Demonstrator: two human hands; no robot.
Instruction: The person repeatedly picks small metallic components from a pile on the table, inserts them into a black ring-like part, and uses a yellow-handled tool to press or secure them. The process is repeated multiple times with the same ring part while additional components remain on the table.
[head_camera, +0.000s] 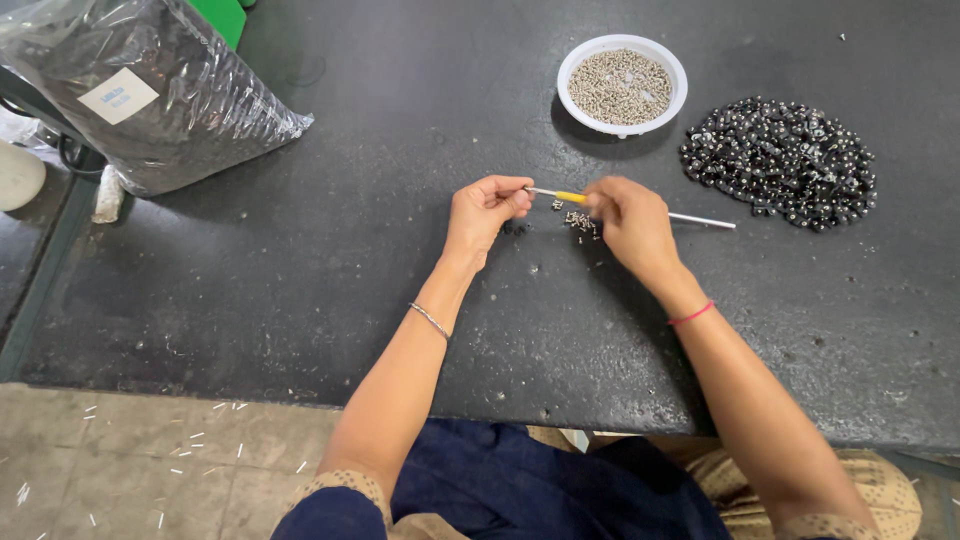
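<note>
- Two bare hands are held close together over the middle of the dark tabletop (300, 260), each with its grip pressed shut.
- A thin metal tool with a yellow sleeve (572, 197) is pinched in the right hand (630, 222); its silver shaft sticks out past the hand toward the right, while its tip is pointed at the left hand (482, 212).
- The left hand's fingertips (520, 200) are pinched together at the tool's tip; something very small seems to be held there, but what it is cannot be told.
- A little scatter of small metal pieces (580, 222) lies on the tabletop just below the tool, between the hands.
- The step in hand is judged to be the fitting of a small piece onto or with the tool's tip; the next move would call for a steady, fine alignment of tip and piece.
- A white bowl of small metal pieces (621, 85) stands farther back, near the hands.
- A heap of shiny black beads (782, 160) lies to the right of the bowl.
- A clear plastic bag of dark material (150, 90) rests at the far left corner.
</note>
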